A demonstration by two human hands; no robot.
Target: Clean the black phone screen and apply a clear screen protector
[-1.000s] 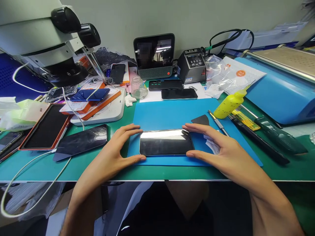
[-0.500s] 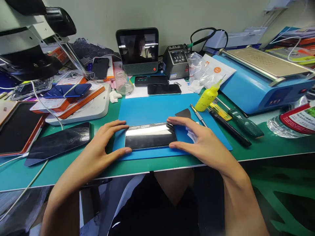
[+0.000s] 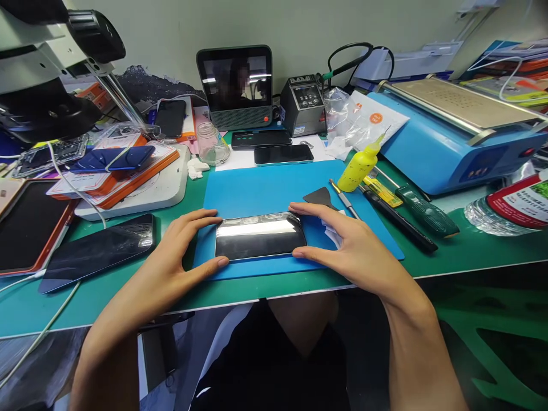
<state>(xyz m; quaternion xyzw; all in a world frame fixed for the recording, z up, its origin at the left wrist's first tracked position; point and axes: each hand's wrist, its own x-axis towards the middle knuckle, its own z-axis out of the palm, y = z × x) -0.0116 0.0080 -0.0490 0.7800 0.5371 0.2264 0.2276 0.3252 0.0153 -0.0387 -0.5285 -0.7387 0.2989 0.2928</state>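
Head view: left hand (image 3: pixel 171 257) and right hand (image 3: pixel 357 248) grip the phone (image 3: pixel 259 240) between them, seemingly flat on the blue mat (image 3: pixel 261 189).

Rear wall (image 3: pixel 166 28): pale grey-grn., dk. rough patch (image 3: pixel 148 84) low L. Desk (image 3: pixel 479 251): grn. top, wht. front edge (image 3: pixel 261 297). Ltg.: strip reflection (image 3: pixel 258 76) visible.

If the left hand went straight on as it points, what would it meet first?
Probably the phone on the blue mat; the left hand is at its closest end, though exact contact is unclear.
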